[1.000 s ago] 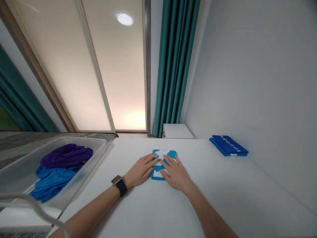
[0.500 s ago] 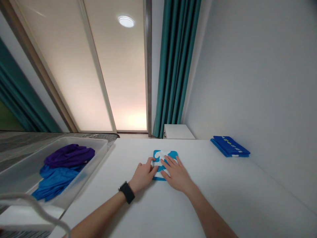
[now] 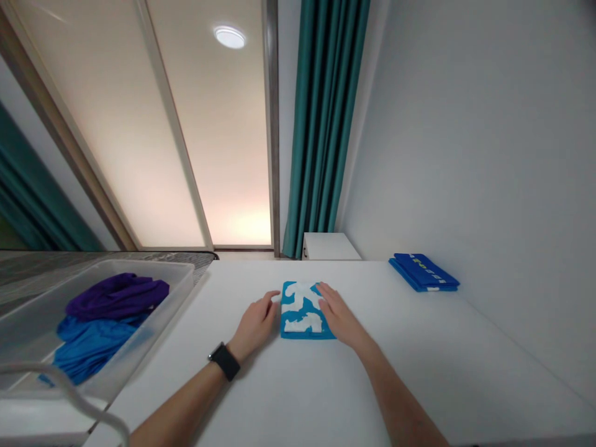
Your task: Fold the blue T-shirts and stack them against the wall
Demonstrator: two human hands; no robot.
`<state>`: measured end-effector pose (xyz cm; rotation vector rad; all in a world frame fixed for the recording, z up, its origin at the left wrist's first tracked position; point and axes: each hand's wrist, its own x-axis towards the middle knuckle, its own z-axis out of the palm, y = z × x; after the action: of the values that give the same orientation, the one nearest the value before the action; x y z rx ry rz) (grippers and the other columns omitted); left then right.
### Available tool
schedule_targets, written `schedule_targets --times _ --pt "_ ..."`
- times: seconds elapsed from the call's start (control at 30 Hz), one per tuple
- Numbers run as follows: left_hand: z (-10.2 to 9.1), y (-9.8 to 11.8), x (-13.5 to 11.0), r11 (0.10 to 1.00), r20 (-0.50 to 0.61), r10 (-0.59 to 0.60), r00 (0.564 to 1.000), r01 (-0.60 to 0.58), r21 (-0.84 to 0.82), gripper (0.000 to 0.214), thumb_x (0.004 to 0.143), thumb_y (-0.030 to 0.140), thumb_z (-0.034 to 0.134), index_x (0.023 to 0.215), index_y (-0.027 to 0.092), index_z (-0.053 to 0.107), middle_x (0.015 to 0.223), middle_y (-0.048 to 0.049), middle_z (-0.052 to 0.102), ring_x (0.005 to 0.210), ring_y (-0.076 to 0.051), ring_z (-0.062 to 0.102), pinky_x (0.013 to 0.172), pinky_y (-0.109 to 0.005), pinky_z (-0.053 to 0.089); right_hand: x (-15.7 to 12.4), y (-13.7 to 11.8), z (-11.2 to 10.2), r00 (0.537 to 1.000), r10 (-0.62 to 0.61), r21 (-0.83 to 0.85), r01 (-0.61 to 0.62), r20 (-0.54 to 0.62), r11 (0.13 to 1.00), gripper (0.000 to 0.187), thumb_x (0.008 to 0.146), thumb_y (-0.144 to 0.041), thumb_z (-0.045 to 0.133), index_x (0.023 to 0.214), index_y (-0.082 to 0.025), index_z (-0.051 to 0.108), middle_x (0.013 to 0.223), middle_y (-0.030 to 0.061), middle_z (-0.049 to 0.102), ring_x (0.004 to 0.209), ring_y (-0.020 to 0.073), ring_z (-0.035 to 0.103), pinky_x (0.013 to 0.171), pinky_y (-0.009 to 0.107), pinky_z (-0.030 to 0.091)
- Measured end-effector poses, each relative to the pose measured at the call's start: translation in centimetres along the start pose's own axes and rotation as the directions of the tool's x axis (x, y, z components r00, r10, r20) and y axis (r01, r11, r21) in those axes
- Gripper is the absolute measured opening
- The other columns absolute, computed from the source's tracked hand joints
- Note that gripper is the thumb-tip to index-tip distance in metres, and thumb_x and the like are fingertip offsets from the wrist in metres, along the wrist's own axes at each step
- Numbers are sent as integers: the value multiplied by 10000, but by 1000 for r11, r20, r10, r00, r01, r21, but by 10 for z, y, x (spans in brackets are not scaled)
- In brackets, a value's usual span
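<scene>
Resting open, the left hand [image 3: 254,324] sat just beside a folded blue-and-white cloth [image 3: 302,310], and the right hand [image 3: 339,321] lay flat against its right edge, neither hand grasping it. The cloth lay mid-table on a white table [image 3: 419,354], with a folded blue cloth [image 3: 423,272] far right and a plastic bin [image 3: 161,313] holding purple clothes [image 3: 116,297] and blue clothes [image 3: 90,344] on the left.

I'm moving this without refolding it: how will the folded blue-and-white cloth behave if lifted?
The folded blue-and-white cloth is probably floppy: it lies low and soft-edged, so it may sag or fall open if lifted by one edge. It likely weighs little for its size. Pushed across the smooth white table, it might slide fairly easily, though friction is hard to judge.
</scene>
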<state>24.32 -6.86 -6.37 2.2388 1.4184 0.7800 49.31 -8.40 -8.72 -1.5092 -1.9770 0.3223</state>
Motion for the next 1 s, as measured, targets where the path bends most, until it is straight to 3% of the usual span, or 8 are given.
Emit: schedule_targets --times 0.07,0.13,0.3,0.5,0.67,0.77,0.9,1.0 --pt "-6 -7 6 991 -48 136 989 -137 1 444 989 348 316 1365 188 490 1188 -109 661 1110 -243 603 985 -405 453 2 21 -6 991 106 52 -102 -81 993 520 972 -374 276 1429 -202 453 1470 80 469 1362 212 411 1133 441 326" --pt "-8 -9 11 957 -2 288 958 -288 27 488 999 384 325 1442 204 425 1437 -105 501 1311 -252 462 1117 -433 355 3 38 -9 974 194 53 -189 -117 980 516 944 -354 314 1400 -188 489 1364 105 572 1276 236 506 1076 432 394" --pt "-1 -4 16 895 250 405 880 -437 88 549 1011 455 319 1514 234 309 1572 -75 304 1445 -253 276 1184 -469 248 0 39 -5 956 250 -59 -262 -154 963 477 923 -321 357 1325 -161 559 1104 109 694 1064 258 606 979 413 438" --pt "9 -12 12 892 277 392 877 -436 119 628 984 520 372 1533 239 252 1591 -82 245 1459 -276 232 1180 -484 244 -2 16 7 955 265 -150 -283 -131 947 461 918 -329 408 1353 -231 524 1135 87 677 1085 263 597 935 406 442" --pt "11 -13 10 893 264 406 875 -441 89 566 1012 461 325 1535 266 234 1598 -63 231 1459 -257 237 1181 -491 230 9 15 6 935 351 -98 -355 -58 930 528 927 -344 398 1393 -108 472 1221 168 640 1107 264 609 902 347 469" --pt "11 -16 10 913 143 399 906 -407 30 499 1027 385 268 1508 262 318 1567 -61 321 1427 -242 310 1170 -462 275 18 19 2 913 408 -108 -407 -16 907 526 932 -374 405 1358 -82 502 1267 208 609 1148 292 589 935 370 446" --pt "8 -26 12 965 -117 254 960 -261 -40 455 1017 369 289 1388 204 492 1322 -127 583 1238 -252 512 1069 -470 405 23 22 -3 894 448 -81 -447 0 891 453 942 -354 390 1271 -99 567 1209 189 651 1089 269 627 931 361 447" --pt "3 -30 12 978 -106 196 975 -203 -53 421 998 387 355 1323 193 539 1147 -127 655 1073 -258 589 947 -473 480 21 21 -3 902 431 -42 -431 -20 901 454 940 -320 375 1310 -111 536 1278 172 618 1132 244 607 980 350 427"
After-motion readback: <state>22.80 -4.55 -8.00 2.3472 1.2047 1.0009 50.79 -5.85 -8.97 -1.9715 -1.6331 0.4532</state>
